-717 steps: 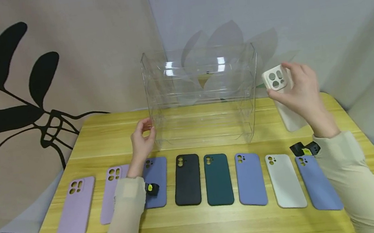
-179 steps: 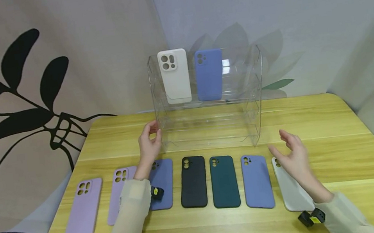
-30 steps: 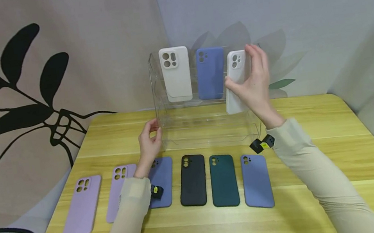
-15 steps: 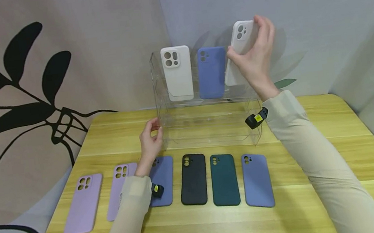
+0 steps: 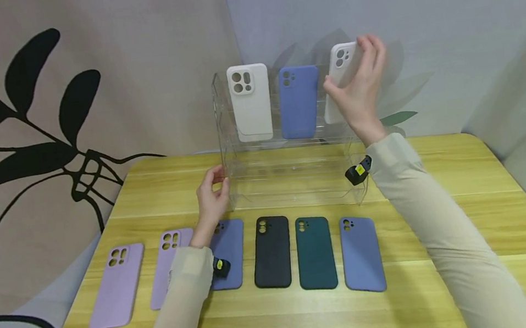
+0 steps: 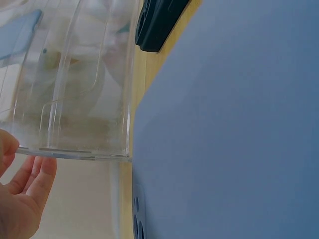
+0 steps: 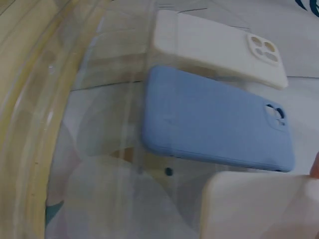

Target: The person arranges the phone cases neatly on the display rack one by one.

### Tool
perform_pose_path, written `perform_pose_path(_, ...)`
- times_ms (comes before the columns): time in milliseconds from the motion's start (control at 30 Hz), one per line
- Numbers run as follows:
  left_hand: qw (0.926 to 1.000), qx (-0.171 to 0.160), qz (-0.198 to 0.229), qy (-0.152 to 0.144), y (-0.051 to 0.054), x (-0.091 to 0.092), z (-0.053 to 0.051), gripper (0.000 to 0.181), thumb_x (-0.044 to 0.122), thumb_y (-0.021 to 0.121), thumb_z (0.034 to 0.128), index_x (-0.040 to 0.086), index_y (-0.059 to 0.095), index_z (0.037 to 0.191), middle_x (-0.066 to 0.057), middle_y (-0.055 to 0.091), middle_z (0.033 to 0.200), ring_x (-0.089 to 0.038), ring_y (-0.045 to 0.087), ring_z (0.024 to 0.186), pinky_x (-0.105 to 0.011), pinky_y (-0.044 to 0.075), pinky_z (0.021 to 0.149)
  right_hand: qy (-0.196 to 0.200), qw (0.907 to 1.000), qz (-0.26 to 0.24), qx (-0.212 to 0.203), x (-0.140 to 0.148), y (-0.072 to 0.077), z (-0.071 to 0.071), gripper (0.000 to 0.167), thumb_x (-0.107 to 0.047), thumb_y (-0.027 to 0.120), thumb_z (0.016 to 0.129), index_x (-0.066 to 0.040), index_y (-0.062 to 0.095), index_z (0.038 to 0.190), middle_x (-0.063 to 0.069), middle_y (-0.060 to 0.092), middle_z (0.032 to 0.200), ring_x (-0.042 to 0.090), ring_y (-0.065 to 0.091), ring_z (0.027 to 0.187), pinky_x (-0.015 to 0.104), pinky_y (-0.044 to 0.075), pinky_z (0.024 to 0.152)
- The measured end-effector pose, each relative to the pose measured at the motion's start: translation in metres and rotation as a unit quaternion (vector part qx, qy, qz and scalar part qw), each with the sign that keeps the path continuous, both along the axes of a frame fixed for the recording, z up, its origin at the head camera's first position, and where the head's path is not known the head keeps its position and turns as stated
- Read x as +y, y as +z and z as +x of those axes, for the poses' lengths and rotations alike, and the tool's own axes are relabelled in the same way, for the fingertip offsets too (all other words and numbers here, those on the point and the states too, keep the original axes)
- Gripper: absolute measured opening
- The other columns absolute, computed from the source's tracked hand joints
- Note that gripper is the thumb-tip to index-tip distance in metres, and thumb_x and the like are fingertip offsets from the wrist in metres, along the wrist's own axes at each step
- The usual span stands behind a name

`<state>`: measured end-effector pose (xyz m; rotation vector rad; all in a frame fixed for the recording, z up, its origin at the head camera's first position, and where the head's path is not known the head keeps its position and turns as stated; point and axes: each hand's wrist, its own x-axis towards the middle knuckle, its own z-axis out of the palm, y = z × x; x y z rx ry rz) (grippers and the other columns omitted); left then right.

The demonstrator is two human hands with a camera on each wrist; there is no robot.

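Observation:
My right hand pinches a white phone case by its side edges, at the right end of the clear tiered rack. In the right wrist view the lower end of this white case shows, tilted beside the rack's blue case. A white case with a large camera block and a blue case lean upright on the top tier. My left hand holds the rack's left side panel; in the left wrist view its fingers touch that panel's outer face.
Along the wooden table lie a lilac case, another lilac case and a blue-purple case partly under my left sleeve. Further right are a black case, a dark green case and a blue-purple case.
White and blue cases have come onto the top tier since the oldest frame. My right hand took another white case from the table, raised it and just lowered it slightly. Left hand stays put.

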<state>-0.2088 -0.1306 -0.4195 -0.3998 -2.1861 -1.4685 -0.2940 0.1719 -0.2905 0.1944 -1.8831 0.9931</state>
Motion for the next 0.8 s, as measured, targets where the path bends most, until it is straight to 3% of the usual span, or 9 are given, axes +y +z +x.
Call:
perform_pose_path(167,1.0000,0.007,-0.003,0.000,-0.001,0.000,0.000,0.027,-0.017,0.054,0.0842,-0.020,0.052,0.111,-0.035,0.057,0.098,-0.045,0.058,0.088,-0.053,0.053,0.065,-0.014,0.9995,0.007,0.027,-0.002,-0.014,-0.003,0.067,-0.006,0.074,0.067,0.004,0.045,0.127,0.021,0.033,0.134,0.016,0.028,0.126,0.024,0.024,0.106)
perform_pose_path(500,1.0000,0.005,-0.004,0.001,-0.002,0.000,-0.001,0.026,-0.016,0.054,0.0844,-0.019,0.053,0.111,-0.034,0.057,0.099,-0.045,0.058,0.089,-0.053,0.053,0.066,-0.032,0.9993,0.006,0.016,-0.005,-0.026,-0.001,0.066,-0.006,0.073,0.069,0.005,0.044,0.127,0.022,0.033,0.135,0.017,0.026,0.128,0.026,0.021,0.109)
perform_pose_path(800,1.0000,0.002,-0.004,0.002,-0.002,0.000,-0.001,0.027,-0.016,0.054,0.0844,-0.020,0.053,0.111,-0.035,0.057,0.099,-0.045,0.058,0.088,-0.053,0.053,0.065,-0.035,0.9993,-0.004,-0.011,-0.008,-0.032,-0.002,0.066,-0.004,0.072,0.069,0.004,0.044,0.129,0.019,0.032,0.136,0.022,0.026,0.127,0.026,0.029,0.105)
